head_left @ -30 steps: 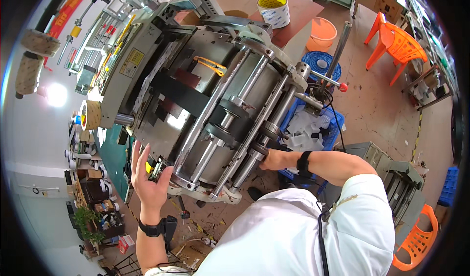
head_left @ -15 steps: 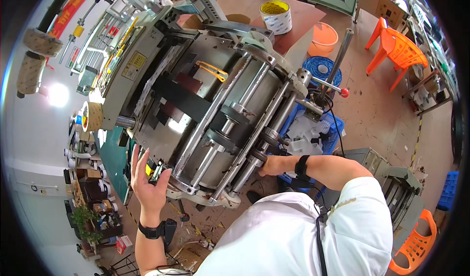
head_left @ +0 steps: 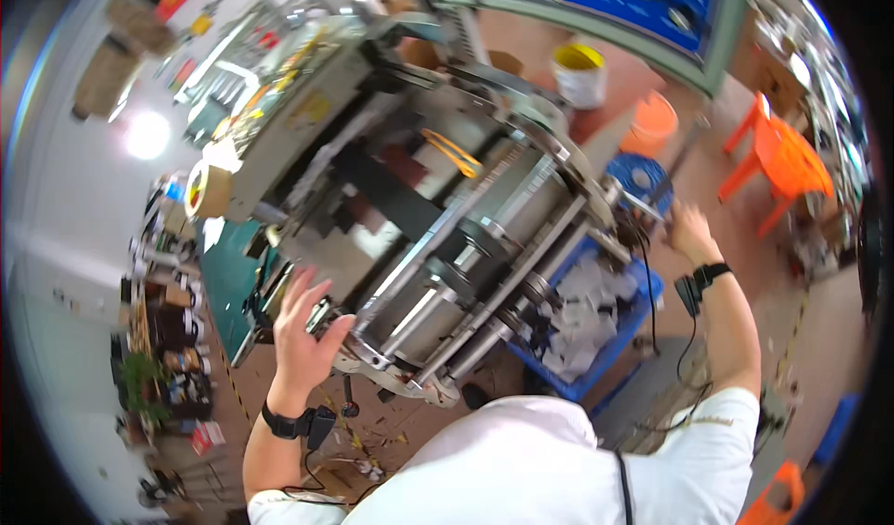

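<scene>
A roller-fed machine (head_left: pixel 424 256) is filling the middle of the scene, its chrome bars and rollers running at a slant from near left to far right; a broad black strip (head_left: pixel 386 190) is lying across its metal bed, and an orange-yellow utility knife (head_left: pixel 453 153) is resting on the bed just beyond that strip. The left hand (head_left: pixel 307 334) is standing at the machine's near left corner, its fingers spread and its thumb held apart; whether its palm is touching the frame, I cannot tell. The right hand (head_left: pixel 691 234) is being held at the outer end of a short metal lever (head_left: pixel 638 205) on the machine's far right side; blur is hiding its fingertips, so I cannot tell whether they are gripping the lever.

A blue crate (head_left: pixel 616 346) of whitish scraps (head_left: pixel 577 315) is standing right of the rollers; beyond it a blue coil (head_left: pixel 631 176) is lying near an orange bucket (head_left: pixel 649 126), while an orange plastic chair (head_left: pixel 780 163) is standing farther right; on the left, a tape roll (head_left: pixel 212 190) is sitting beside the machine's side panel.
</scene>
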Motion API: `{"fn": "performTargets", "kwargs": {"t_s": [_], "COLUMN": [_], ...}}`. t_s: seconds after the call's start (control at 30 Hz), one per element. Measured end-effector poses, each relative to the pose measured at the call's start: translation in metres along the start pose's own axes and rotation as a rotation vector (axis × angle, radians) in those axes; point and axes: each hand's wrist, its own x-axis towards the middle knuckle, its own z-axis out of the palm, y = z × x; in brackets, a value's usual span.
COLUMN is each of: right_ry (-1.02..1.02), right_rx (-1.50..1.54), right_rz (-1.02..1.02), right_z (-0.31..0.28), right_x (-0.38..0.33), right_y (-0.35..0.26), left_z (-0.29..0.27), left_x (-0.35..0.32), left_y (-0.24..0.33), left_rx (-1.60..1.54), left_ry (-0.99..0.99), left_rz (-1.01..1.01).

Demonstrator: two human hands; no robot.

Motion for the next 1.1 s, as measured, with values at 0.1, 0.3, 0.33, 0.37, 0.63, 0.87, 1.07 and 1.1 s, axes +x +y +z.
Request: {"fn": "performTargets", "kwargs": {"t_s": [0.1, 0.3, 0.33, 0.37, 0.63, 0.87, 1.07, 1.1], "right_ry": [-0.694, -0.808, -0.758, -0.707, -0.699, -0.588, -0.863, -0.875], "right_rx": [0.426, 0.349, 0.344, 0.338, 0.479, 0.994, 0.631, 0.566], "right_rz": [0.523, 0.517, 0.547, 0.579, 0.507, 0.758, -0.254, -0.321], "right_z": [-0.002, 0.026, 0.035, 0.045, 0.031, 0.132, 0.236, 0.232], "right_x": [0.025, 0.033, 0.028, 0.024, -0.006, -0.106, -0.278, -0.285], "right_y": [-0.031, -0.034, -0.030, -0.025, -0.035, 0.011, -0.081, -0.121], "left_z": [0.000, -0.006, -0.006, -0.005, -0.016, 0.008, 0.063, 0.068], "left_x": [-0.002, -0.009, -0.009, -0.010, -0.047, -0.190, -0.287, -0.297], "left_y": [0.002, 0.000, -0.002, -0.004, -0.032, -0.119, -0.166, -0.174], "left_rx": [0.015, -0.001, -0.010, -0.025, -0.100, -0.474, -0.565, -0.598], "left_ry": [-0.006, 0.082, 0.096, 0.122, 0.487, 0.753, 0.439, 0.390], "left_rz": [-0.036, 0.039, 0.065, 0.047, 0.172, -0.705, -0.850, -0.840]}}
